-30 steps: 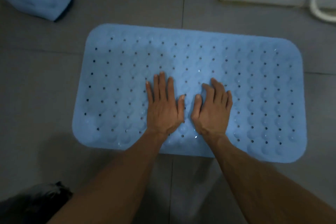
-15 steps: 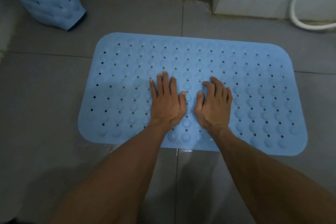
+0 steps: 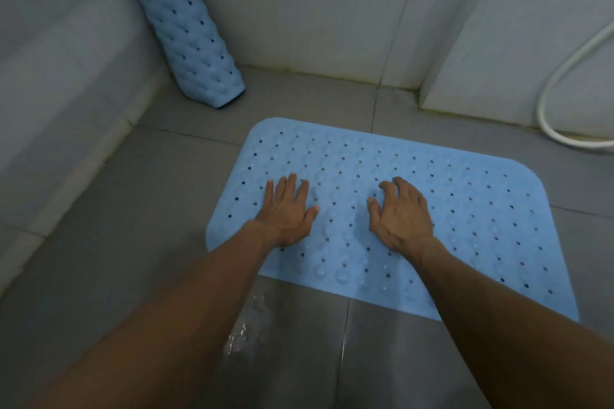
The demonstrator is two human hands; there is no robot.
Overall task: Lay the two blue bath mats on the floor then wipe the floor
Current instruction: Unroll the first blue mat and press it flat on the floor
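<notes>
A blue perforated bath mat (image 3: pixel 465 216) lies flat on the grey tiled floor (image 3: pixel 126 229). My left hand (image 3: pixel 289 209) rests palm down on its left part with fingers straight. On the middle of the mat my right hand (image 3: pixel 403 212) lies palm down, its fingers slightly bent and holding nothing. A second blue bath mat (image 3: pixel 189 26) is rolled up and leans in the wall corner at the upper left, its lower end on the floor.
White tiled walls (image 3: pixel 315 10) close the far side, and a pale ledge (image 3: pixel 50 103) runs along the left. A white hose (image 3: pixel 558 90) loops down the right wall. Water glistens on the floor tile (image 3: pixel 242 332) just in front of the mat.
My hands have slid apart on the mat, the left one leftward. The view has tilted up, so the rolled mat and the walls now show more fully.
</notes>
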